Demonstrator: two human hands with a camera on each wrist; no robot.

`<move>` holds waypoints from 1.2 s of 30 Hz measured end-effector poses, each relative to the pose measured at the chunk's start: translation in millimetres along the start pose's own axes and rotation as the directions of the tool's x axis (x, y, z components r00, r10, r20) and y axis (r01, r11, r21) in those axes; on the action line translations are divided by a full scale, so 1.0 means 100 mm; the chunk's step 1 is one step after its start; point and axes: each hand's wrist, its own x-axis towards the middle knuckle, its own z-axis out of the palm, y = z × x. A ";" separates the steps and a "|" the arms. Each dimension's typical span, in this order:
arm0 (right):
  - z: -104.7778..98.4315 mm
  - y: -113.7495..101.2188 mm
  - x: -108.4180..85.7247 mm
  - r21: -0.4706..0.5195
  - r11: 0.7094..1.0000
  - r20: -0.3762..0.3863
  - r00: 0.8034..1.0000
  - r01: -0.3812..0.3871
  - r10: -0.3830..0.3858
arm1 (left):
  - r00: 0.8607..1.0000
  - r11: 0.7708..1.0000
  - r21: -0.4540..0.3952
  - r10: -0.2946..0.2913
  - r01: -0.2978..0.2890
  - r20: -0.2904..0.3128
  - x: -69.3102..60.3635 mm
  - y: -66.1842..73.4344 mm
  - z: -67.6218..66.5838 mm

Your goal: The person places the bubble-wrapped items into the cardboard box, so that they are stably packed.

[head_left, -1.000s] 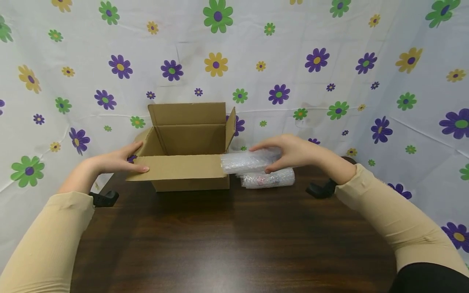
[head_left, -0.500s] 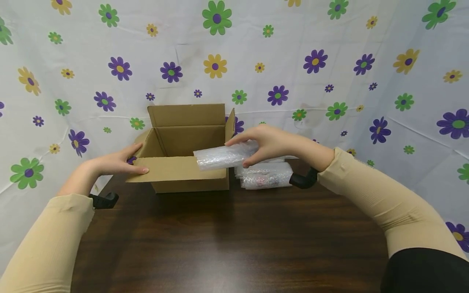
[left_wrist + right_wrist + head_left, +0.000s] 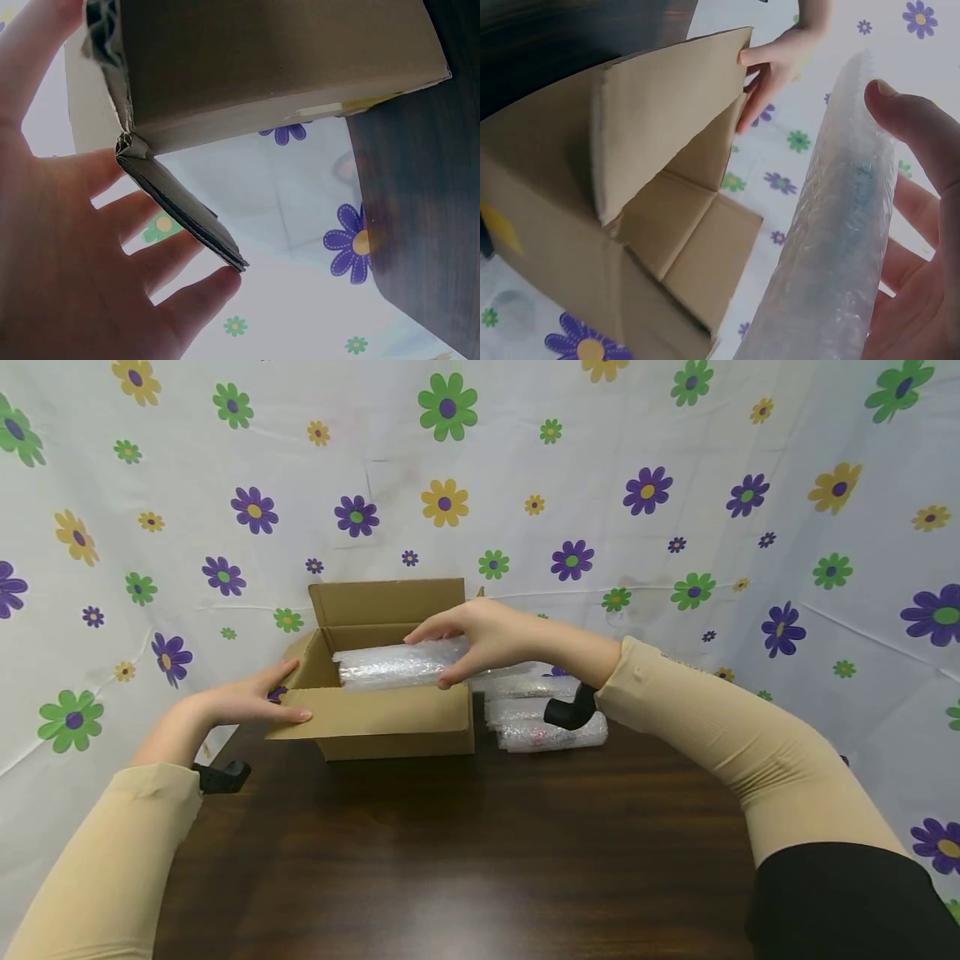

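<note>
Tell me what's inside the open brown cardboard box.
The brown cardboard box shows only plain inner walls. The right hand holds a clear bubble-wrapped cylinder at its opening; cylinder and near flap hide the floor, so anything there cannot be seen.

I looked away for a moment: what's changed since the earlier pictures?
The right hand carried its bubble-wrapped roll left, from the right edge of the box to over the opening; nothing was newly gripped or let go. The left hand still touches the flaps, and the other rolls remain on the table.

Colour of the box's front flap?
The front flap is brown; it shows best in the head view.
</note>
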 end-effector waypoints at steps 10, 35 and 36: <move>0.02 -0.02 0.48 0.044 0.995 -0.026 0.996 -0.088 0.090 | 1.000 1.000 -0.005 0.009 -0.009 -0.015 0.00 -0.03 -0.02; 0.32 0.15 1.08 0.019 0.964 0.021 0.965 -0.263 0.263 | 1.000 1.000 -0.006 -0.005 0.005 -0.014 -0.02 0.00 0.01; 0.33 0.16 1.09 0.019 0.962 0.020 0.962 -0.272 0.271 | 1.000 1.000 -0.011 -0.003 0.003 -0.013 -0.02 0.00 0.01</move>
